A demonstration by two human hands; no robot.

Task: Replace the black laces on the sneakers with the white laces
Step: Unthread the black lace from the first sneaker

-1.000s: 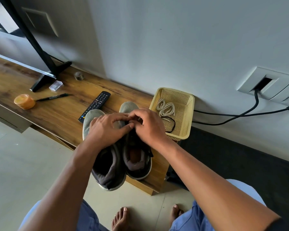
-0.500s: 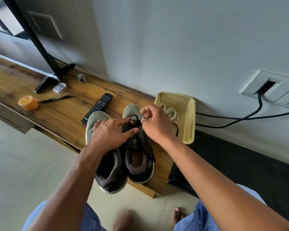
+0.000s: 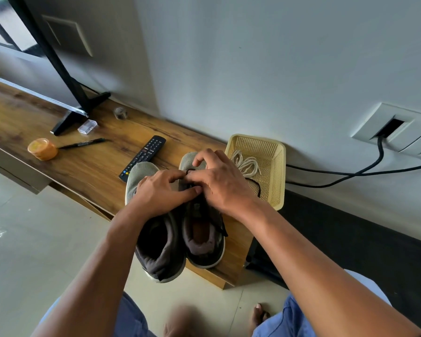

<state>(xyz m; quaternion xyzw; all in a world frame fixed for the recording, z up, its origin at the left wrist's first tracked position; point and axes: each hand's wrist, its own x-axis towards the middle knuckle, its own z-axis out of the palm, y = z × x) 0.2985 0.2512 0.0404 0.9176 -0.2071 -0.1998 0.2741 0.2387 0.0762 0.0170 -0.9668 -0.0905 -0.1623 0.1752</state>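
— Head view first: what do we have nearest us?

— Our two forearms reach forward, and the heels of the sneakers [image 3: 180, 229] hang over the near edge of the wooden surface [image 3: 88, 166]. Both shoes stand side by side, toes toward the wall.

— And the grip?

— Our left hand [image 3: 161, 193] lies over the left shoe's tongue, thumb stretched across to the right shoe. Our right hand [image 3: 221, 183] sits on the right shoe, fingers curled narrow, pinching the black lace [image 3: 191, 171] near the toe end. We cannot tell whether the left fingers hold the lace too or only press beside it.

— What lies beyond the right hand?

— Just to its right and a little farther, a yellow basket [image 3: 278, 181] stands against the wall. The white laces [image 3: 246, 164] lie coiled inside it, with a dark lace [image 3: 257, 187] next to them.

— And past the left hand?

— A remote [image 3: 144, 156] just beyond the left toe, then a pen [image 3: 83, 144], an orange tub [image 3: 42, 149], and a black stand [image 3: 68, 117] farthest off.
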